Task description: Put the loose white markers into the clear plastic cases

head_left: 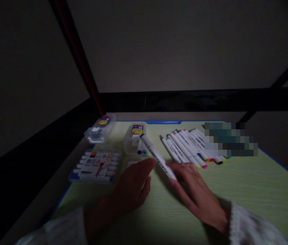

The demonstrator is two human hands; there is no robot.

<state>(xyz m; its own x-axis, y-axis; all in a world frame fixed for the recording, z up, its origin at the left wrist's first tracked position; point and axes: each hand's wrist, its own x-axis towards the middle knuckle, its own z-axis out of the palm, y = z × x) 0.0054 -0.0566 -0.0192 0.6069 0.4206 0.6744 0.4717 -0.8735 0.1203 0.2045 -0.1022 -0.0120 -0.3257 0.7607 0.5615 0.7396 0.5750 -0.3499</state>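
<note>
My right hand (195, 192) pinches a white marker (159, 160) near its lower end. The marker slants up to the left, its dark-tipped end over the front of a clear plastic case (131, 141). My left hand (133, 185) hovers loosely curled to the left of the marker, thumb and fingers apart, with nothing visible in it. Its fingertips come close to the marker; whether they touch it I cannot tell. Inside the clear case lie a purple-ended marker (139, 148) and a blue-ended one. The case's open lid (131, 161) is partly hidden behind my left hand.
A row of several white markers (190, 146) with coloured ends lies on the pale green table (248, 183) to the right. At left are a filled marker case (96, 166) with a printed label and another clear case (103, 127) behind it. A blurred patch (230, 139) covers something at far right.
</note>
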